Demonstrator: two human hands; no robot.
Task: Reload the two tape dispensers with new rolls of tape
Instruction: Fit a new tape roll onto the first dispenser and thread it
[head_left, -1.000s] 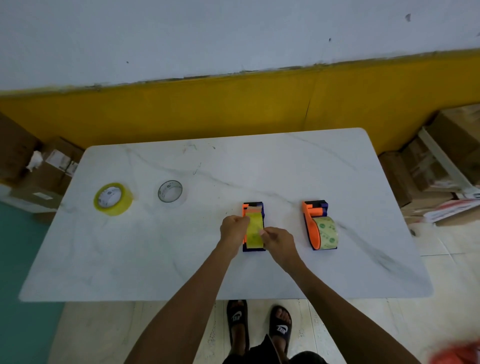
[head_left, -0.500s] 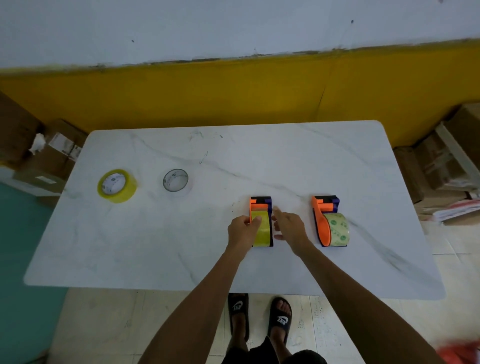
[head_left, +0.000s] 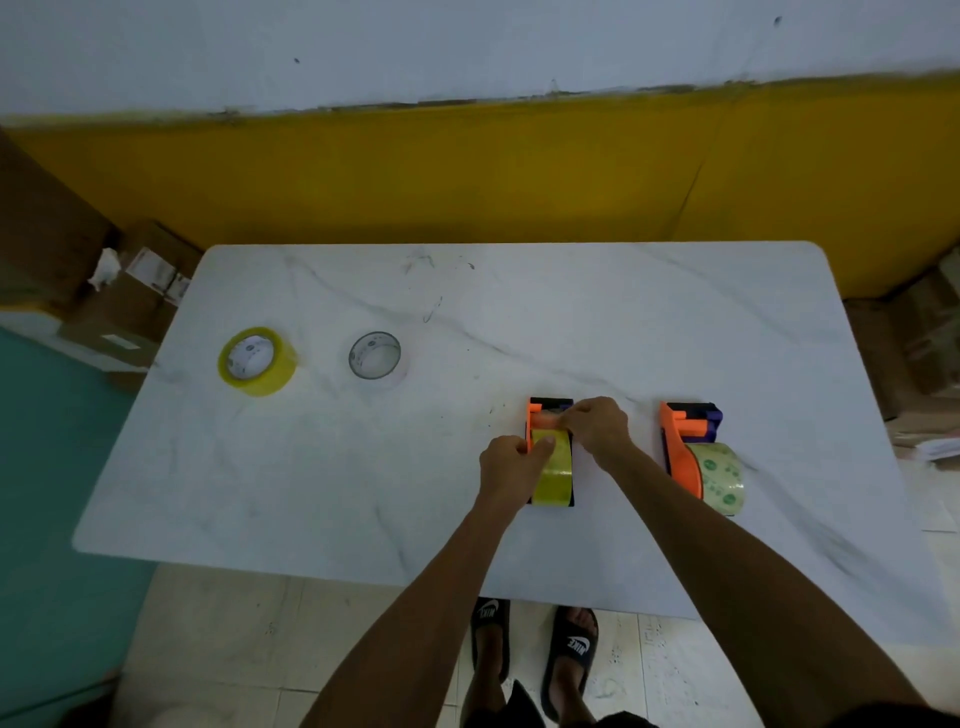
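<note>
An orange and dark blue tape dispenser (head_left: 540, 408) stands near the table's front middle with a yellow tape roll (head_left: 556, 475) in it. My left hand (head_left: 511, 465) grips the dispenser's left side, thumb on the roll. My right hand (head_left: 595, 423) pinches the tape's end over the dispenser's far end. A second dispenser (head_left: 685, 441) to the right carries a clear roll with green print (head_left: 719, 475). At the left lie a yellow tape roll (head_left: 257, 361) and a nearly bare clear roll (head_left: 375, 355), both flat.
The white marble table (head_left: 467, 322) stands against a yellow and white wall. Cardboard boxes (head_left: 130, 301) are stacked on the floor at the left and more boxes (head_left: 914, 343) at the right. My feet in black sandals (head_left: 535, 649) are below the front edge.
My right hand has moved from beside the roll up to the dispenser's far end, fingers pinched on the tape. My left hand stays on the dispenser's left side.
</note>
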